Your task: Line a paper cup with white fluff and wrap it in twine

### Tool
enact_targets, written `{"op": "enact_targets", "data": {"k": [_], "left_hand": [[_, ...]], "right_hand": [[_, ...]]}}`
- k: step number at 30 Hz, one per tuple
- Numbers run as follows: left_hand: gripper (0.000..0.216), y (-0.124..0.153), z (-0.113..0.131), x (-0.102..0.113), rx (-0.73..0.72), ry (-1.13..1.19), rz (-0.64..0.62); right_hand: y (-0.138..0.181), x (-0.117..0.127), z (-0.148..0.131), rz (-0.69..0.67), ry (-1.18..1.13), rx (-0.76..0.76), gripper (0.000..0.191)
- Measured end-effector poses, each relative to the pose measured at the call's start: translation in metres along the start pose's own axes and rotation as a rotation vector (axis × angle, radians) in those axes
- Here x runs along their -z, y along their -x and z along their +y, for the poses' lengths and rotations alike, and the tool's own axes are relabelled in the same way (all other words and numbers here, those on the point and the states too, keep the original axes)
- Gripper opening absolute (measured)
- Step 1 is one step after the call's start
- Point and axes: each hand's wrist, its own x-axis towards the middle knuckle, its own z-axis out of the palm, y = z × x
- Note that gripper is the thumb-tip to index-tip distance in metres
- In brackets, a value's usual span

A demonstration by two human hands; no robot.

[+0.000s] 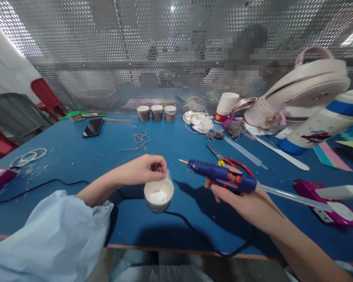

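My right hand (226,190) is wrapped round a blue hot glue gun (214,174), its nozzle pointing left and a long clear glue stick (291,196) sticking out of its back. My left hand (148,170) is closed in a pinch at the back rim of a small paper cup (159,197). The cup is white inside with a greyish outer wall, tilted so its inside shows. A wispy translucent bit shows by the fingertips. The nozzle is apart from the cup, to its upper right. Red-handled pliers (219,154) lie partly hidden behind the glue gun.
Three wrapped cups (157,112) stand at the back, near stacked paper cups (228,105) and grey yarn (234,127). A phone (93,127) lies left. A bottle (320,121), backpack (306,90) and purple device (335,207) occupy the right. The black cord (188,223) runs beneath the cup.
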Motion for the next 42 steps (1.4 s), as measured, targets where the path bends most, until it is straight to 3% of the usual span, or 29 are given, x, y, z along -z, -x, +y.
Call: {"op": "enact_targets", "data": {"k": [4, 8, 11, 16, 23, 32, 42], "left_hand": [[0.023, -0.005, -0.006, -0.001, 0.055, 0.211, -0.064], [0.014, -0.007, -0.008, -0.004, 0.095, 0.361, -0.126], [0.013, -0.007, -0.009, -0.007, 0.126, 0.440, -0.079], [0.014, -0.007, -0.011, -0.013, 0.181, 0.513, -0.022], [0.012, -0.008, -0.012, -0.017, 0.208, 0.607, -0.009], [0.010, -0.007, -0.020, -0.021, 0.253, 0.785, -0.032], [0.010, -0.003, -0.025, -0.023, 0.243, 0.861, -0.015]], "right_hand": [[0.009, -0.001, -0.015, -0.067, 0.065, 0.036, 0.016], [0.013, -0.010, -0.026, -0.167, 0.152, 0.169, 0.011], [0.015, -0.017, -0.025, -0.219, 0.213, 0.307, 0.019], [0.019, -0.017, -0.031, -0.290, 0.283, 0.371, 0.032], [0.012, -0.015, -0.062, -0.264, 0.573, 0.506, 0.024], [0.005, -0.040, -0.051, -0.169, 0.821, 0.676, 0.007], [0.001, -0.048, -0.053, -0.066, 0.951, 0.749, 0.016]]}}
